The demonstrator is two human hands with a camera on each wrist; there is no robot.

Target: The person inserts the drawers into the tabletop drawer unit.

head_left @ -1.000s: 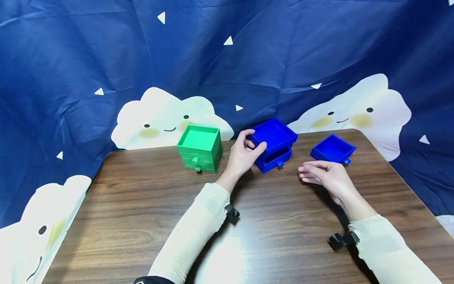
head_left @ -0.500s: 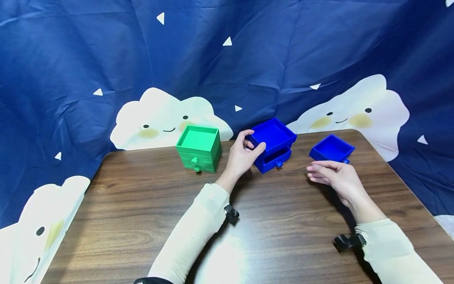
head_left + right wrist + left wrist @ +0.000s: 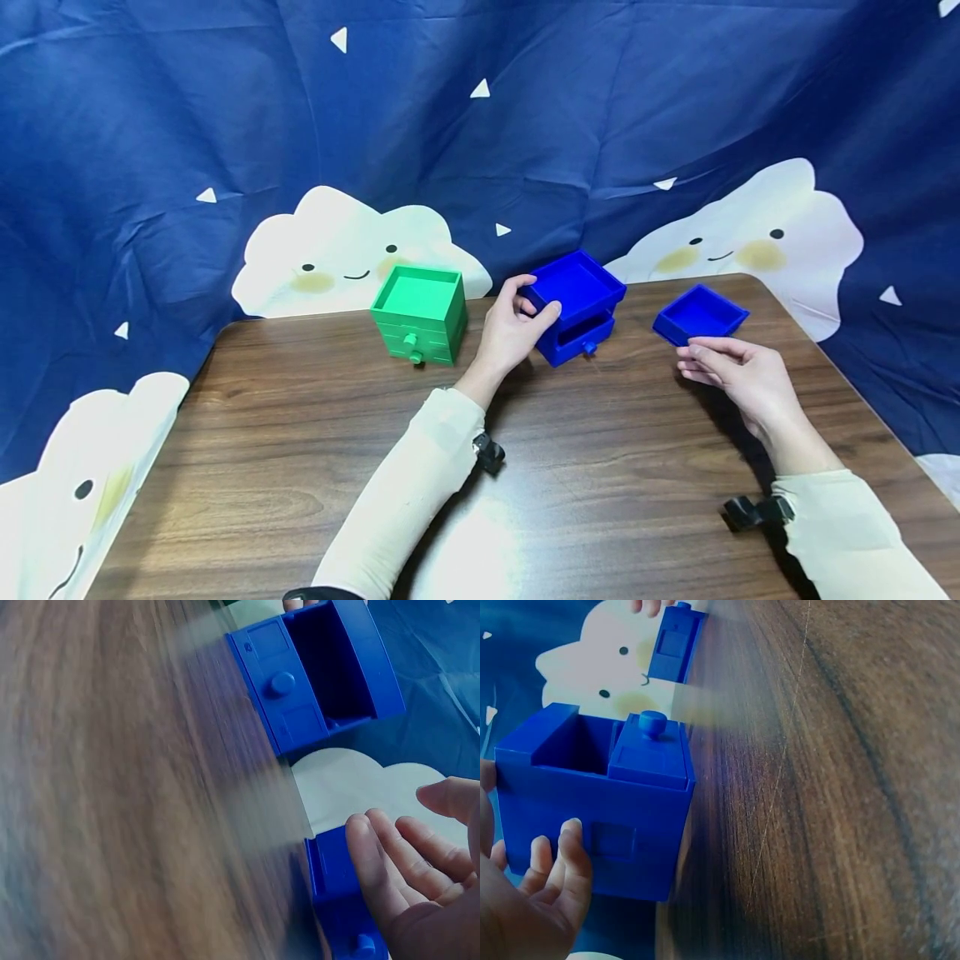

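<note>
A small blue drawer cabinet (image 3: 577, 287) stands right of centre on the table, with an open slot above a lower drawer that has a round knob (image 3: 652, 724). My left hand (image 3: 512, 329) grips its left side, thumb at the front and fingers behind. To the right lies a separate blue drawer (image 3: 699, 315), hollow side up. My right hand (image 3: 742, 379) hovers just in front of that drawer with loosely bent fingers and nothing between them; it covers the drawer's knob in the head view. In the right wrist view the knob (image 3: 364, 945) shows below the fingers. Contact there is unclear.
A green drawer cabinet (image 3: 418, 312) with two knobs stands to the left of my left hand. The wooden table (image 3: 300, 450) ends at a back edge, beyond which hangs a blue curtain (image 3: 420, 100) with white clouds.
My right hand has moved to the right, from the space between cabinet and drawer to in front of the loose drawer. My left hand keeps its grip on the blue cabinet.
</note>
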